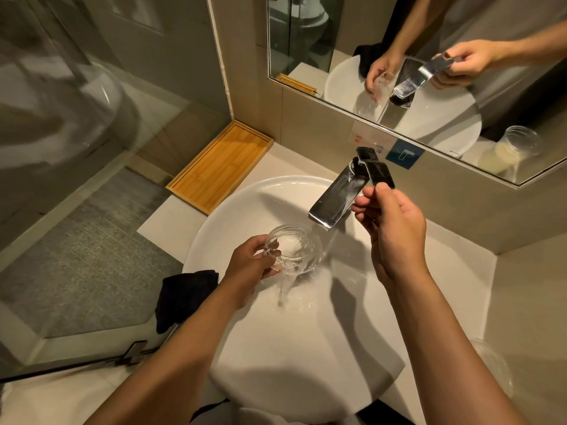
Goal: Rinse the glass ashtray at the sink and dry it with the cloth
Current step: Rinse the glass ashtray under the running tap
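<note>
My left hand [250,263] grips the clear glass ashtray [294,251] by its left rim, tilted, over the white sink basin [242,204]. Water runs from the chrome tap spout [336,200] past the ashtray's right edge, and more spills off the ashtray into the basin. My right hand [391,231] pinches the tap's dark lever handle [380,173] between thumb and fingers. A dark cloth [184,299] lies bunched on the sink's left rim, just left of my left forearm.
A bamboo tray [221,167] sits on the counter at the back left of the basin. A mirror [429,72] hangs behind the tap. A clear cup [494,366] stands on the counter at the right. A glass shower panel [76,179] borders the left.
</note>
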